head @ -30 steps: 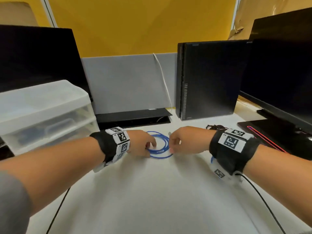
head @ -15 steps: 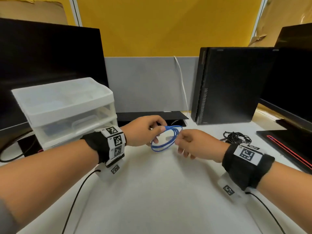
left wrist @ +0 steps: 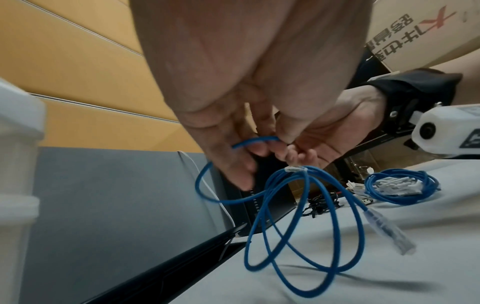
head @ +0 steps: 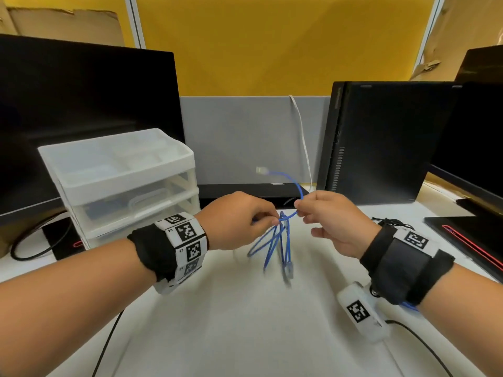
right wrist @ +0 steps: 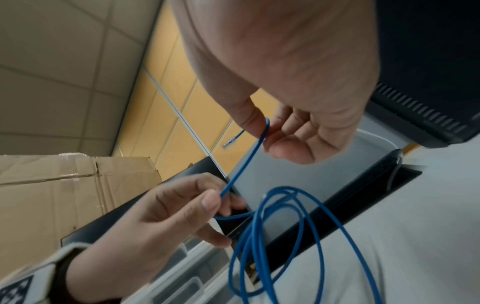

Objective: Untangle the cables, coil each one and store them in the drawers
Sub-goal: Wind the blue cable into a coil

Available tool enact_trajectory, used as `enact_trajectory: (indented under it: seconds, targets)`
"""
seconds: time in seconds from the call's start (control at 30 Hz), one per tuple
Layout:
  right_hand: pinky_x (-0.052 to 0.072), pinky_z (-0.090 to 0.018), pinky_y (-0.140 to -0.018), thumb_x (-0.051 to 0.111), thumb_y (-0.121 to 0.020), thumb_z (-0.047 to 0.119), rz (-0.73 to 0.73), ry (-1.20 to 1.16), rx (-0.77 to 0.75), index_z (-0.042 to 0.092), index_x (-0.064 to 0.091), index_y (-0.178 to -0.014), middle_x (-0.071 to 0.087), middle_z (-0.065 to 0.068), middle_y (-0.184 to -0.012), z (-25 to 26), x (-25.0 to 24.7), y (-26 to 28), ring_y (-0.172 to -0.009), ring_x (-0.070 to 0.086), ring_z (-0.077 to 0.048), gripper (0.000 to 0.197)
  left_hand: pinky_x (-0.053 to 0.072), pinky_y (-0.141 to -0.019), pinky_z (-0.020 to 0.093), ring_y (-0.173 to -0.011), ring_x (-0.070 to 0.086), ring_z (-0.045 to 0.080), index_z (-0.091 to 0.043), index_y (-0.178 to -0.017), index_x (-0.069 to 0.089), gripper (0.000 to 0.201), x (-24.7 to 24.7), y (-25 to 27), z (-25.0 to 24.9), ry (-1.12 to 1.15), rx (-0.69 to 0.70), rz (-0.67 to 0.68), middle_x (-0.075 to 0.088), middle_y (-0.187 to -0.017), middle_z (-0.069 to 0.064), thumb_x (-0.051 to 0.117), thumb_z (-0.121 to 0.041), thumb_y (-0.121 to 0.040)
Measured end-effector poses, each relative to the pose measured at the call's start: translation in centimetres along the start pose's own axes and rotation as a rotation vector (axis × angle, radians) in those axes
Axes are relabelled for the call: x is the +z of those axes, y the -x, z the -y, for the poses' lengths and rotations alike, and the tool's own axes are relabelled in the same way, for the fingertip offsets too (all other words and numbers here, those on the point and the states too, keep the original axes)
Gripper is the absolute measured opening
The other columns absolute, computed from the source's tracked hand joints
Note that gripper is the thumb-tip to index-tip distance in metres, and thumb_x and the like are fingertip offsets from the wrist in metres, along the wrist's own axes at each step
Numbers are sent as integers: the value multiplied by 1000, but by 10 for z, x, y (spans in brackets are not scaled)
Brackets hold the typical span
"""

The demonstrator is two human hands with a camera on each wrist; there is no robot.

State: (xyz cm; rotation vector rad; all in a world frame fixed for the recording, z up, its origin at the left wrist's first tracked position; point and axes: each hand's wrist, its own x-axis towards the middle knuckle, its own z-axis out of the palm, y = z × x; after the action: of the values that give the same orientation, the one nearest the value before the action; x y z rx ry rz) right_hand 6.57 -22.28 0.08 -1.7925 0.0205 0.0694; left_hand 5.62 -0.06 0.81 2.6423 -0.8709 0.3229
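A thin blue network cable (head: 283, 240) hangs in loose loops above the white desk (head: 245, 322). My left hand (head: 273, 221) pinches it at the top of the loops. My right hand (head: 299, 210) pinches the strand a little to the right and slightly higher. One clear plug (head: 262, 170) arcs up behind the hands, and the other plug (head: 290, 270) dangles near the desk. In the left wrist view the loops (left wrist: 298, 226) hang below my fingers (left wrist: 233, 164). The right wrist view shows the strand (right wrist: 246, 164) stretched between both hands. The translucent drawer unit (head: 122, 180) stands at the left, its drawers closed.
A black cable bundle (head: 389, 221) lies at the right. Another coiled blue cable around white cables (left wrist: 400, 185) lies on the desk nearby. A black computer case (head: 381, 142) and monitors (head: 81, 118) ring the desk. A grey partition (head: 245, 137) stands at the back.
Both hands have lifted the blue coil off the desk. The coil has fallen open into hanging loops, and one plug end has swung up behind the hands.
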Motion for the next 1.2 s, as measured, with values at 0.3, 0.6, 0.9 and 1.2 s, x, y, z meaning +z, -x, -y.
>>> enact_trajectory:
  seconds: [0.3,0.6,0.9,1.2]
  targets:
    - [49,-31,-59,60,-102,10,-82,-159,-198,12,66,-108,72,-5,-83,24,-26,8,-72,60,-19,8,52,-65,30,-71,65,13,-31,-95,73,26,-10,-2,9,137,-315,-93,66,-79,0,57,-51,-100]
    - [56,-30,-53,57,-103,8,-139,56,-313,26,66,-133,74,-14,-80,11,-23,18,-64,66,-15,36,61,-59,28,-59,70,14,-4,-114,59,17,-7,-13,-15,1091,-610,-284,68,-83,9,56,1,-99]
    - [45,-18,-46,49,-103,9,-89,317,-263,36,73,-122,74,-10,-75,0,-27,17,-53,62,-2,41,61,-75,46,-70,70,18,-28,-96,71,14,1,-8,-17,574,-308,-360,69,-72,-8,61,-21,-102]
    - [46,-22,-49,47,-109,12,0,233,-274,47,74,-99,68,-1,-76,3,-25,19,-66,59,-13,45,60,-68,33,-70,66,14,-19,-99,62,14,2,-8,-20,797,-458,-247,77,-102,9,52,-12,-106]
